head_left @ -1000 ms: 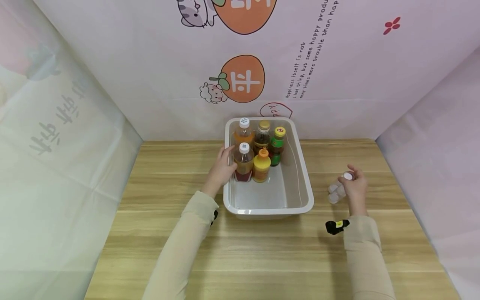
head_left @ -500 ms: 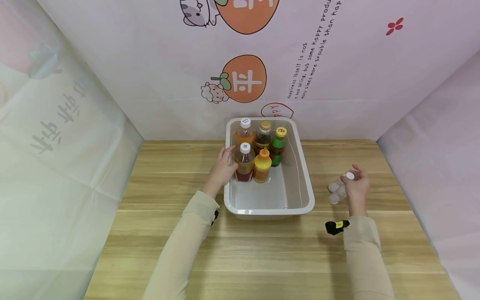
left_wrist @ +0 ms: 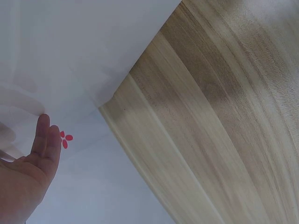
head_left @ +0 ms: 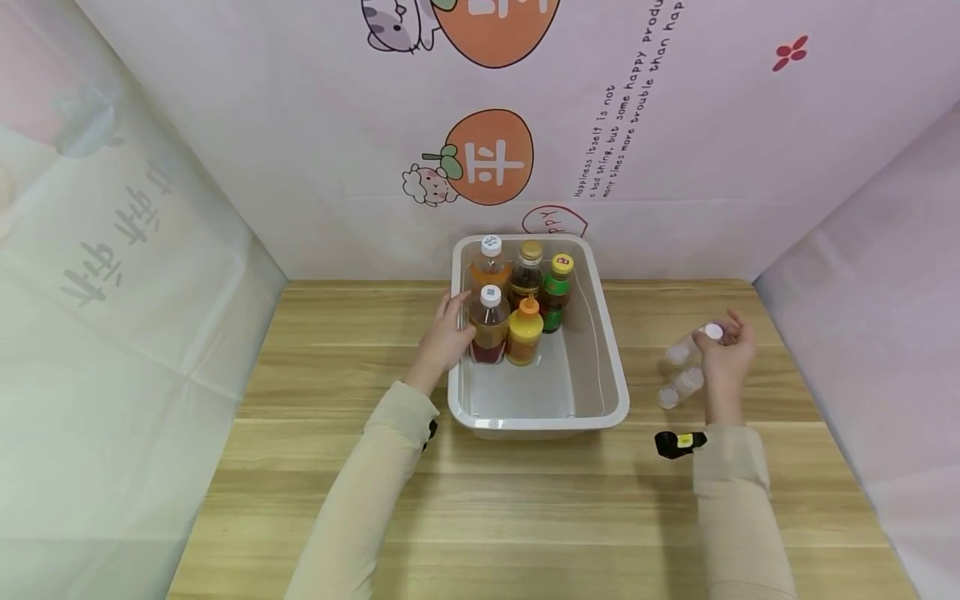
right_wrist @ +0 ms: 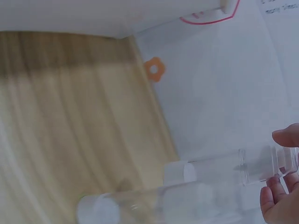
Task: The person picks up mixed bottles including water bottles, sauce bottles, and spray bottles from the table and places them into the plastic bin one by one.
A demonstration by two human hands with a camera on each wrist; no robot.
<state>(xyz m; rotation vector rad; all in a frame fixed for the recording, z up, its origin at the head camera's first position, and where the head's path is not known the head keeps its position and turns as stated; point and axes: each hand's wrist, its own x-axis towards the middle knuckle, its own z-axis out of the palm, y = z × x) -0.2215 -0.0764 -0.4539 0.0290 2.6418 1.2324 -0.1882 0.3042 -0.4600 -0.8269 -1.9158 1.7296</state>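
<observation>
My right hand (head_left: 727,350) pinches a clear bottle with a white cap (head_left: 713,332), held tilted on the right. In the right wrist view, the thumb and fingertips are at one end of that bottle (right_wrist: 257,165). Just below it in the head view is a second clear bottle (head_left: 681,389). My left hand (head_left: 442,336) rests at the left rim of a pale plastic bin (head_left: 540,423), beside a bottle of dark red liquid (head_left: 489,333). Its fingers look fairly straight in the left wrist view, where the thumb is not clearly visible.
Several bottles stand at the back of the bin: a yellow squeeze bottle (head_left: 524,337), an orange-filled bottle (head_left: 491,271), a dark one with a gold cap (head_left: 527,275) and a green-labelled one (head_left: 555,292). Printed white sheeting (head_left: 337,167) encloses the wooden table (head_left: 480,517).
My right hand has moved right and farther back with its bottle. A gap has opened between that bottle and the second one. My left hand has stayed in place.
</observation>
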